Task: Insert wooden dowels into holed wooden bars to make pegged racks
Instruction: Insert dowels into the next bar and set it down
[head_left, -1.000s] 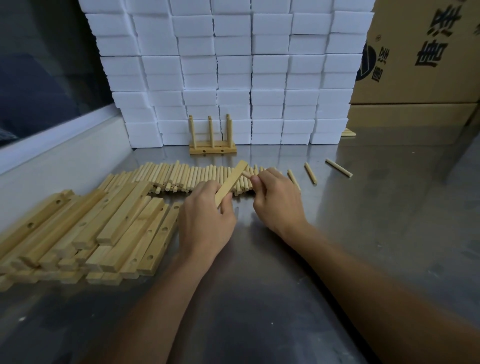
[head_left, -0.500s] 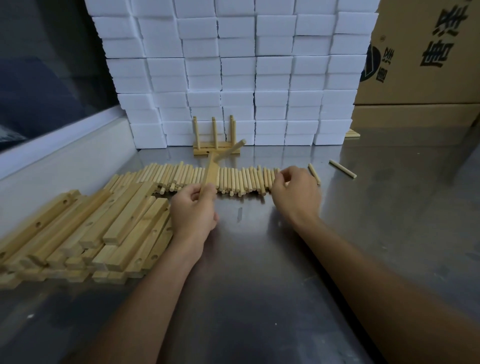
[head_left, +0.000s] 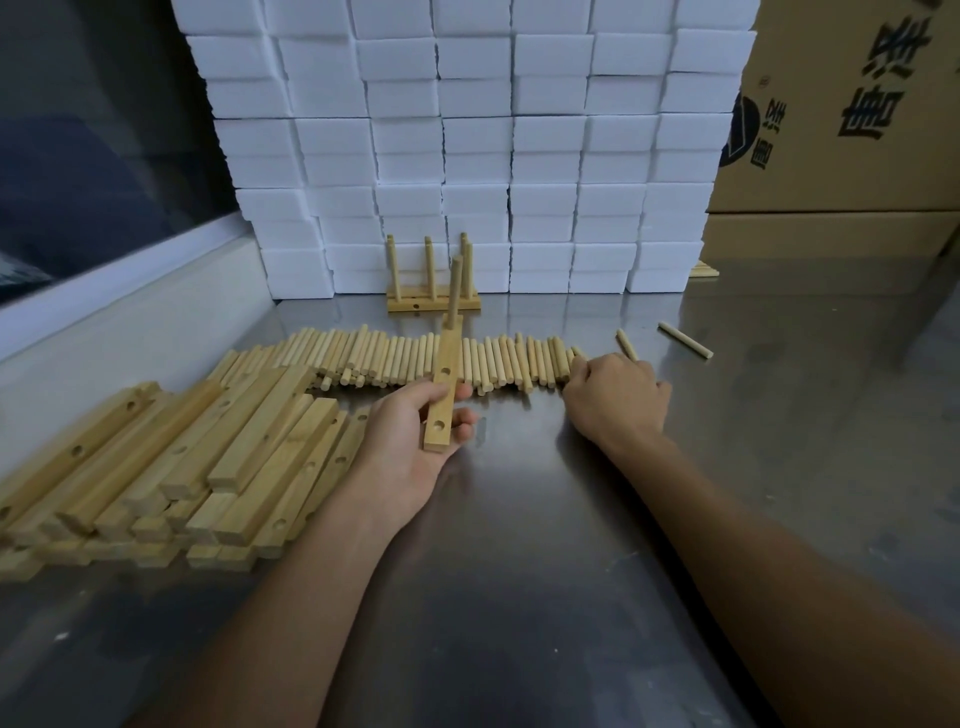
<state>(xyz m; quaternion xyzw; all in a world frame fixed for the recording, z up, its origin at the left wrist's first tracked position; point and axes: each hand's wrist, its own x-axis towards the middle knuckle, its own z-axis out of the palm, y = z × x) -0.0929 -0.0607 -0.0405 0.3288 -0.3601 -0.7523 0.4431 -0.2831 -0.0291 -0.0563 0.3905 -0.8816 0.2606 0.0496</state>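
Observation:
My left hand (head_left: 415, 441) grips a holed wooden bar (head_left: 445, 384) above the steel table, its holes facing up. One dowel (head_left: 455, 291) stands upright in the bar's far hole; two nearer holes are open. My right hand (head_left: 615, 397) rests, fingers curled, on the right end of the row of loose dowels (head_left: 405, 358); what its fingertips hold is hidden. A pile of holed bars (head_left: 171, 457) lies to the left. A finished rack (head_left: 432, 299) with three pegs stands at the back.
Stacked white foam blocks (head_left: 467, 140) form a wall behind the rack. Cardboard boxes (head_left: 852, 119) stand at the back right. Two stray dowels (head_left: 684, 339) lie right of the row. A raised white ledge (head_left: 119, 312) borders the steel table (head_left: 571, 545) on the left.
The left hand has turned the bar so its holes face up and the inserted dowel stands upright. The right hand has moved right to the end of the dowel row.

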